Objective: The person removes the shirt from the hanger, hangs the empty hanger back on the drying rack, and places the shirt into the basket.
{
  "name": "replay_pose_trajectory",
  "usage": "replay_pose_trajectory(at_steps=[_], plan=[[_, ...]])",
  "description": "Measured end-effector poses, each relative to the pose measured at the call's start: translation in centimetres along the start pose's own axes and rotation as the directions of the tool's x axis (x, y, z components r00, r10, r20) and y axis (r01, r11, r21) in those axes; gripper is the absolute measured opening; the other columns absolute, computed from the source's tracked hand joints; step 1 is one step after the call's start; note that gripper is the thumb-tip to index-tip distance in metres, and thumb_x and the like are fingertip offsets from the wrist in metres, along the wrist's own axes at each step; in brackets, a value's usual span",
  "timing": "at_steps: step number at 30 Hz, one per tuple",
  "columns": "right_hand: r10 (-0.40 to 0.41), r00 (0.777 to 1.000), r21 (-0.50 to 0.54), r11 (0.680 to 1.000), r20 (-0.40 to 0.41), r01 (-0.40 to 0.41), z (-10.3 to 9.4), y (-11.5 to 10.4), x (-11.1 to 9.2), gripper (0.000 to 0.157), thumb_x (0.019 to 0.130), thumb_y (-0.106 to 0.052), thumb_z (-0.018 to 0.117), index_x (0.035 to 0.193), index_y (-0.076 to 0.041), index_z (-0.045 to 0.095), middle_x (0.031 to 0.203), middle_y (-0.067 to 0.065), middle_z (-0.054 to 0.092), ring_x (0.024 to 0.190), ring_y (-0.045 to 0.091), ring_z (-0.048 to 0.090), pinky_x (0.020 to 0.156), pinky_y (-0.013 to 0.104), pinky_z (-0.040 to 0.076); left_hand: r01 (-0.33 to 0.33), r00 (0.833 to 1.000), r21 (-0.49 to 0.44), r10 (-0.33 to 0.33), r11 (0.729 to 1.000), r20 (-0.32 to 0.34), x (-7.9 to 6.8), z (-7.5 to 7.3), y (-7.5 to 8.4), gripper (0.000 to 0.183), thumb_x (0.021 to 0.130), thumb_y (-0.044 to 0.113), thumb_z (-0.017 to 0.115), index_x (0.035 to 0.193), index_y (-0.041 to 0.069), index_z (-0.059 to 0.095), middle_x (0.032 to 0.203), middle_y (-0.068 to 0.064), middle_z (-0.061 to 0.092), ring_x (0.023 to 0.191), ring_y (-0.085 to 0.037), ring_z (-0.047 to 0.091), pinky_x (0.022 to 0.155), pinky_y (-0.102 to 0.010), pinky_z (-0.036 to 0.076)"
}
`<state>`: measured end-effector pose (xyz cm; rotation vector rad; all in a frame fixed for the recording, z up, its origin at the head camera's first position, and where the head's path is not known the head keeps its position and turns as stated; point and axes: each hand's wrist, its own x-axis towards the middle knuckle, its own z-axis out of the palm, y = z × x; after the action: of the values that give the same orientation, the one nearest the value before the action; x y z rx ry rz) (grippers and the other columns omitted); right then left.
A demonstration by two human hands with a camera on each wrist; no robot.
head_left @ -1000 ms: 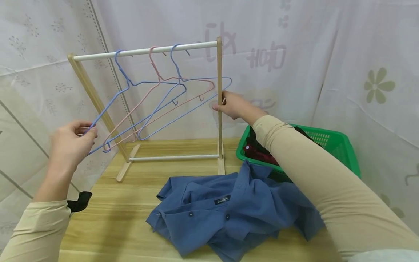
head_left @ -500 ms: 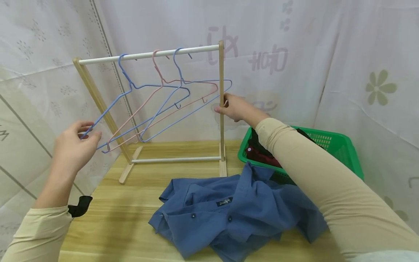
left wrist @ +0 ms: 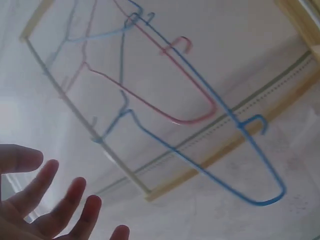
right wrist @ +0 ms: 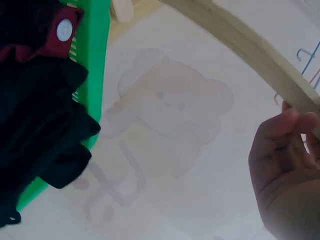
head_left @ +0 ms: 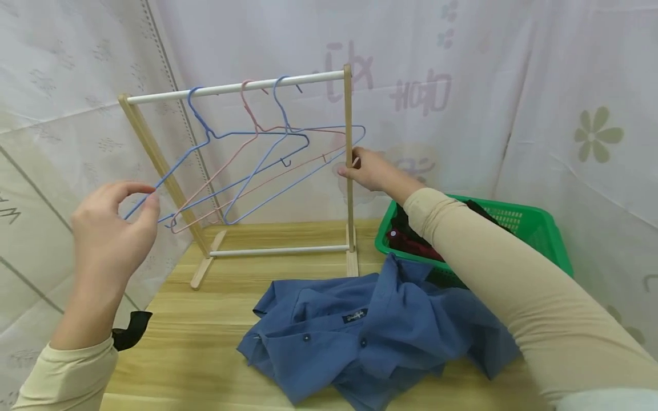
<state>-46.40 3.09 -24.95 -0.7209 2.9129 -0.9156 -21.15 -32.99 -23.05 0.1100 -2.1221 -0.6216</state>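
Two blue wire hangers, a left one and a right one, and a pink hanger between them hang from the white bar of a small clothes rack. My left hand is beside the left hanger's near end, fingers loosely spread. In the left wrist view a gap shows between the fingertips and that hanger. My right hand grips the rack's right wooden post, thumb in front and fingers behind. A crumpled blue button shirt lies on the table in front of the rack.
A green plastic basket stands right of the rack, holding dark and maroon clothes. The right forearm passes over the basket's near edge. Pale patterned curtains hang behind the wooden table.
My left hand has let go of the left blue hanger and its fingers have spread. That hanger has swung a little, its far end rightward. The right hand keeps hold of the post.
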Motion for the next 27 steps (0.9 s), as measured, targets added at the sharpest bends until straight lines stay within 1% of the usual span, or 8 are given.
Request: replay_pose_trajectory(at_steps=[4,8,11,17,20,24,25,27], plan=[[0.016,1.000,-0.083,0.996,0.000,-0.016,-0.3,0.3,-1.2,0.068,0.108,-0.045,0.059,0.153,0.002,0.041,0.138,0.024,0.066,0.123,0.038,0.066,0.102,0.051,0.056,-0.169,0.984,-0.074,0.165,0.983,-0.060,-0.9,0.6,1.9,0.016,0.096,0.008,0.066,0.100,-0.001,0.079,0.113,-0.016,0.078,0.117,-0.032,0.066,0.100,-0.014,0.036],[0.045,0.996,-0.190,0.981,0.073,-0.030,-1.6,-0.8,-3.4,0.088,0.106,-0.048,0.060,0.166,0.003,0.019,0.152,0.028,0.056,0.139,0.043,0.059,0.112,0.055,0.051,-0.330,0.942,-0.135,0.317,0.934,-0.106,-2.0,1.1,3.1,0.015,0.095,0.006,0.067,0.096,-0.003,0.079,0.107,-0.016,0.079,0.109,-0.003,0.064,0.099,-0.009,0.037],[0.026,0.993,-0.227,0.974,0.115,0.001,-2.6,-2.3,-6.0,0.088,0.107,-0.047,0.060,0.168,-0.002,0.015,0.159,0.028,0.049,0.146,0.044,0.051,0.118,0.057,0.046,-0.479,0.877,-0.191,0.457,0.857,-0.150,-2.8,1.6,4.0,0.017,0.096,0.009,0.067,0.095,-0.003,0.080,0.100,-0.017,0.079,0.103,0.001,0.065,0.100,-0.007,0.042],[-0.024,0.986,-0.211,0.976,0.162,0.058,-2.0,-2.8,-13.2,0.078,0.106,-0.047,0.062,0.167,-0.012,0.028,0.163,0.024,0.046,0.143,0.043,0.054,0.114,0.062,0.047,-0.665,0.739,-0.242,0.668,0.706,-0.082,-6.1,3.9,5.8,0.014,0.094,0.008,0.067,0.096,0.000,0.078,0.096,-0.013,0.078,0.091,-0.030,0.072,0.098,-0.021,0.054],[0.010,0.978,-0.256,0.966,0.208,0.045,-0.2,-1.7,-16.6,0.082,0.105,-0.053,0.061,0.169,-0.015,0.025,0.166,0.025,0.037,0.140,0.043,0.057,0.107,0.059,0.052,-0.658,0.716,-0.227,0.690,0.718,0.104,-8.4,5.1,5.5,0.012,0.092,0.006,0.073,0.103,0.007,0.078,0.105,-0.006,0.077,0.099,-0.025,0.072,0.092,-0.036,0.059],[0.051,0.969,-0.299,0.954,0.242,0.025,2.6,0.6,-20.2,0.091,0.101,-0.064,0.062,0.170,-0.017,0.025,0.169,0.025,0.030,0.145,0.051,0.047,0.103,0.063,0.052,-0.534,0.683,-0.149,0.529,0.832,0.504,-11.5,6.4,4.4,0.035,0.096,0.025,0.080,0.128,0.016,0.072,0.132,-0.005,0.071,0.122,-0.027,0.068,0.097,-0.048,0.059],[0.058,0.968,-0.295,0.955,0.246,0.018,3.2,1.3,-21.0,0.093,0.099,-0.066,0.063,0.169,-0.017,0.026,0.169,0.026,0.029,0.146,0.053,0.044,0.104,0.065,0.051,-0.477,0.651,-0.121,0.443,0.870,0.617,-12.1,6.8,4.1,0.045,0.096,0.033,0.080,0.137,0.017,0.068,0.142,-0.007,0.066,0.131,-0.030,0.064,0.100,-0.052,0.058],[0.082,0.964,-0.279,0.960,0.254,-0.008,4.2,2.6,-22.4,0.097,0.096,-0.071,0.064,0.169,-0.018,0.028,0.170,0.027,0.026,0.149,0.060,0.035,0.104,0.070,0.049,-0.379,0.542,-0.055,0.270,0.924,0.796,-13.1,7.6,3.6,0.069,0.096,0.050,0.077,0.154,0.020,0.054,0.160,-0.013,0.051,0.145,-0.040,0.053,0.105,-0.063,0.053]])
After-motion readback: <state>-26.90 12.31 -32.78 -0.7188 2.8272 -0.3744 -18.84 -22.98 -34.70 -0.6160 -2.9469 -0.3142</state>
